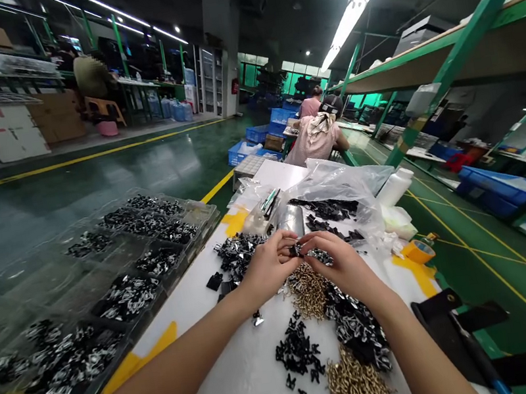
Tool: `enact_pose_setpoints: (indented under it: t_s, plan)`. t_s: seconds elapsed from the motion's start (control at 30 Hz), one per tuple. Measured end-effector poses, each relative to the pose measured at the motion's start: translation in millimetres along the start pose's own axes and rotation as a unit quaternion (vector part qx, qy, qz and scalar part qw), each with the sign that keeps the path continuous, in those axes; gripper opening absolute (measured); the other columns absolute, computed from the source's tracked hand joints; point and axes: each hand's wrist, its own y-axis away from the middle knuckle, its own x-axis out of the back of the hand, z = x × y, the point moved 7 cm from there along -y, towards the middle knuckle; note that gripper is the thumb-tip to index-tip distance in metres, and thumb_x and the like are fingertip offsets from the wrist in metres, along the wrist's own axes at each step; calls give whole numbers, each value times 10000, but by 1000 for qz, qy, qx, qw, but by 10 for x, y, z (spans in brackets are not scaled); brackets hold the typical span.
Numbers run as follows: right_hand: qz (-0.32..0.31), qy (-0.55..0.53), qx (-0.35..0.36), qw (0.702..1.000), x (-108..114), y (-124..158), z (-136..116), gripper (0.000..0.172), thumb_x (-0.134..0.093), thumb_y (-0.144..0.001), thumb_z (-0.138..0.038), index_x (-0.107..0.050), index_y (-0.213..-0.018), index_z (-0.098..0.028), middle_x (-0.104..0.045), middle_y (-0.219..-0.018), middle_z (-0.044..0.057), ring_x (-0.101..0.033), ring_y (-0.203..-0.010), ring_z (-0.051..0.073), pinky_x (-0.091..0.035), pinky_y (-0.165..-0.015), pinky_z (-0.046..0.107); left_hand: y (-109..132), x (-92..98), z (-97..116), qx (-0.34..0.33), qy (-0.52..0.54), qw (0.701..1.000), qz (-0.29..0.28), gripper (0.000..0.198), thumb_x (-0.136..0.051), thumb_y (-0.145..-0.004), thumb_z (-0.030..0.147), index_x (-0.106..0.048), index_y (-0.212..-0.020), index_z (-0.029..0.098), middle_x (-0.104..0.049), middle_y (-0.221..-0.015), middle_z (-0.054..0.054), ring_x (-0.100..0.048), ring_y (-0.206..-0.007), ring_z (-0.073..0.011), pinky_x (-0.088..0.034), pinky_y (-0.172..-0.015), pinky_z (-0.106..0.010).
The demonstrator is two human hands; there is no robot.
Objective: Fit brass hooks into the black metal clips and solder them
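My left hand [272, 262] and my right hand [331, 259] meet over the middle of the white table [230, 368]. Between their fingertips is a small dark part with a shiny side [294, 250]; its exact kind is too small to tell. Both hands are closed in a pinch on it. Below them lies a heap of small brass-coloured hooks [308, 290]. Black and silver metal pieces [361, 328] are piled by my right forearm, and a pile of small black pieces [297, 348] sits nearer to me. A second brass heap [360, 385] is at the front edge.
Left of the table stands a clear compartment tray [137, 240] with black and silver pieces. Farther back on the table are a plastic bag [340, 178], a white bottle [395, 186] and an orange tape roll [419, 251]. Green shelving [450, 54] rises at right; seated people work beyond.
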Motion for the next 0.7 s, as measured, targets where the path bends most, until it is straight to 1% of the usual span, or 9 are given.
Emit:
enact_pose_setpoints:
  t_s: [0.13, 0.3, 0.43, 0.53, 0.63, 0.7]
  plan:
    - [-3, 11, 6, 1000, 2, 3, -32, 142, -463, -849, -148, -541, -932, -233, -560, -1048, 52, -535, -989, 184, -440, -823, 327, 1, -12, 24, 12, 4, 1000, -17, 252, -576, -762, 125, -479, -989, 179, -624, -964, -57, -615, -783, -152, -515, -714, -288]
    - [4, 22, 6, 1000, 22, 1, -31, 184, -458, -837, -138, -533, -976, -233, -563, -1025, 49, -545, -965, 183, -449, -813, 325, 6, -23, 81, 3, -4, 1000, -30, 258, -550, -778, 108, -469, -1011, 182, -628, -968, -63, -617, -812, -157, -510, -745, -299]
    - [5, 32, 5, 999, 10, 10, -12, 236, -445, -835, -140, -524, -1034, -237, -556, -1043, 58, -543, -972, 192, -453, -812, 336, 7, 5, 69, -9, -53, 998, -19, 283, -550, -756, 100, -479, -1017, 185, -626, -1026, -73, -615, -775, -157, -507, -713, -304]
    - [-5, 33, 9, 999, -31, 20, 2, 240, -439, -845, -153, -526, -1050, -240, -550, -1055, 58, -542, -981, 191, -450, -822, 335, 14, 11, 36, -24, -92, 995, -15, 296, -540, -749, 96, -482, -1028, 177, -635, -992, -69, -612, -743, -157, -504, -687, -300]
    - [-13, 29, 16, 999, -67, 32, 11, 240, -439, -849, -165, -523, -1062, -239, -547, -1064, 62, -539, -990, 196, -449, -823, 340, 30, 2, 22, -48, -131, 990, -13, 325, -539, -733, 79, -489, -1039, 174, -635, -951, -59, -610, -771, -167, -504, -700, -299]
    - [-18, 26, 19, 999, -83, 38, 15, 241, -440, -851, -169, -522, -1067, -237, -543, -1075, 66, -535, -1000, 202, -445, -829, 351, 43, -17, 19, -58, -146, 987, -20, 362, -541, -724, 73, -492, -1067, 179, -629, -965, -58, -609, -795, -173, -506, -711, -302]
